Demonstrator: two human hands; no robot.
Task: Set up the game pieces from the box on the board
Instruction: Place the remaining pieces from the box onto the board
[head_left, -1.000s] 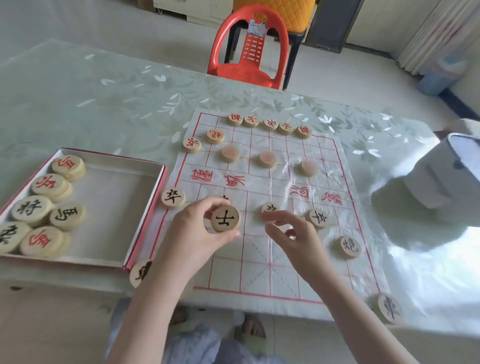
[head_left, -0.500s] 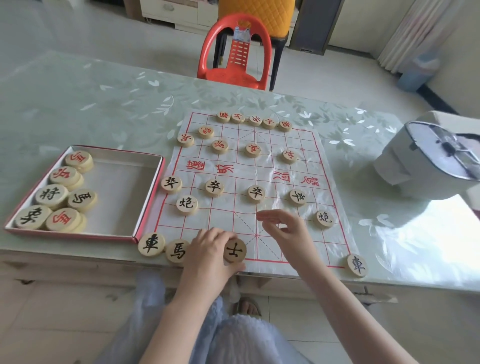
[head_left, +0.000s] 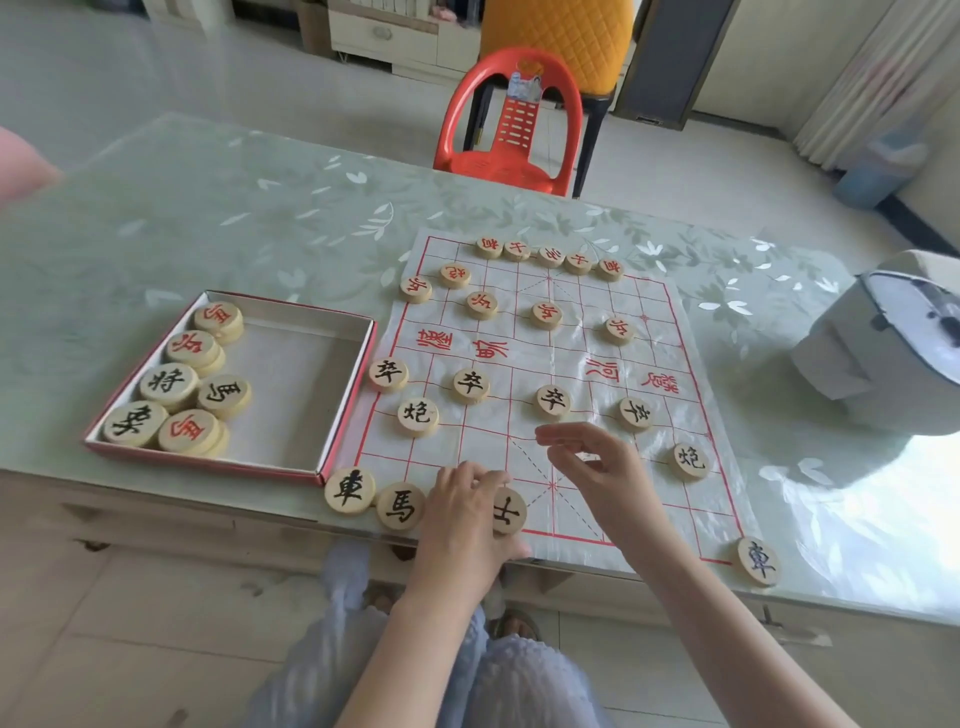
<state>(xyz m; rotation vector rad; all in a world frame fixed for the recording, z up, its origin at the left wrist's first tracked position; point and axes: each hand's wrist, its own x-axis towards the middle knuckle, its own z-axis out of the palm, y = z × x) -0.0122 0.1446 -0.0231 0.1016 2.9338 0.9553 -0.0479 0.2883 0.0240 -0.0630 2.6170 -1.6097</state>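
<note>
Setting a round pale wooden disc (head_left: 508, 512) with a black character onto the nearest row, my left hand (head_left: 462, 514) grips it between thumb and fingertips. My right hand (head_left: 597, 467) hovers just beyond those fingers, loosely curled and apparently holding nothing. Ahead of my fingers, the white plastic board sheet with a red grid (head_left: 488, 447) already carries black soldiers and cannons and a partial red side. Well left of my fingers, the shallow red-rimmed cardboard box (head_left: 296, 395) holds several stacked red and black discs, so I judge the setup somewhat past halfway.
</note>
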